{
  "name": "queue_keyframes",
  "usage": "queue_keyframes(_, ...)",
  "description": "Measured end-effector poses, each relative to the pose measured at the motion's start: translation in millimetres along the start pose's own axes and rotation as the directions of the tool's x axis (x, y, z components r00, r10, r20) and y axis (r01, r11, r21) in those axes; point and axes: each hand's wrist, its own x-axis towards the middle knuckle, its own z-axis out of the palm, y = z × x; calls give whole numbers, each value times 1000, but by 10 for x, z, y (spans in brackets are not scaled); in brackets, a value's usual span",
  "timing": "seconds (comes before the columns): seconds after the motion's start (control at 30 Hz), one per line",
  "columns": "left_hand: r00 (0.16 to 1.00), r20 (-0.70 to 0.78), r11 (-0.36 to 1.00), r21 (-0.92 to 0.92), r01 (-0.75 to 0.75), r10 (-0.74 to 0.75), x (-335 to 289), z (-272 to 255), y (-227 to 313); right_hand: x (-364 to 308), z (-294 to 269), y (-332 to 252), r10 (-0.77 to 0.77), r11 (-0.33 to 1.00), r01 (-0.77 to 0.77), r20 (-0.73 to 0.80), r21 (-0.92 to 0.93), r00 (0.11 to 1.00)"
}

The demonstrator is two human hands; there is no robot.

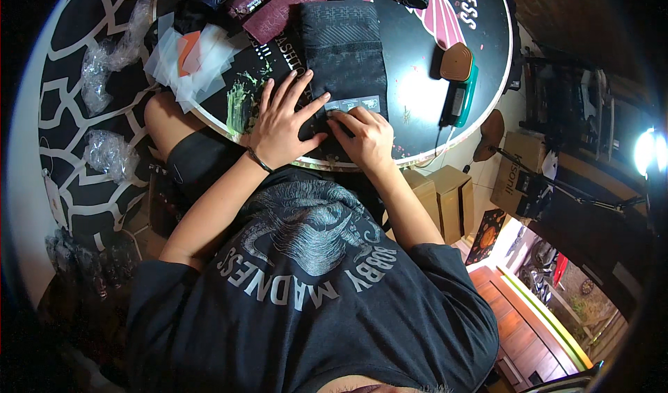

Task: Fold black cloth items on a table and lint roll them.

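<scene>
A folded black cloth point(344, 41) with a woven pattern lies lengthwise on the round black table point(410, 80). A grey printed label point(363, 103) sits across its near end. My left hand point(282, 121) is open, fingers spread, with its fingertips resting on the cloth's left side near the label. My right hand point(367, 134) is closed, its bent fingers pinched at the label's near edge. The fingers partly cover the label and the cloth's near corner.
A green and brown handheld device point(459, 90) with a cord stands at right. Translucent sheets and an orange piece point(189, 53) lie at left. Maroon folded cloth point(282, 10) and black rolls sit at the back. Crumpled clear plastic point(111, 156) and cardboard boxes point(449, 201) are beyond the table.
</scene>
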Motion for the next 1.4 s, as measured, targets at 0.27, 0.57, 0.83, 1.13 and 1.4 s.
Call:
queue_keyframes(0.27,1000,5,1000,-7,18,-18,13,-13,8,7,41,-17,46,999,-45,-57,17,997)
queue_keyframes(0.57,1000,-5,1000,-1,15,-15,13,5,-6,-17,52,26,207,976,-196,-132,93,969)
queue_keyframes(0.83,1000,-16,1000,2,11,-11,5,19,-8,-33,-11,132,303,950,-279,-205,137,931)
queue_keyframes(1.13,1000,8,1000,18,5,-5,10,0,-3,-122,-2,277,555,810,-448,-249,378,794)
queue_keyframes(1.4,1000,-20,1000,8,11,-11,8,12,1,-154,-38,350,611,749,-403,-314,526,727)
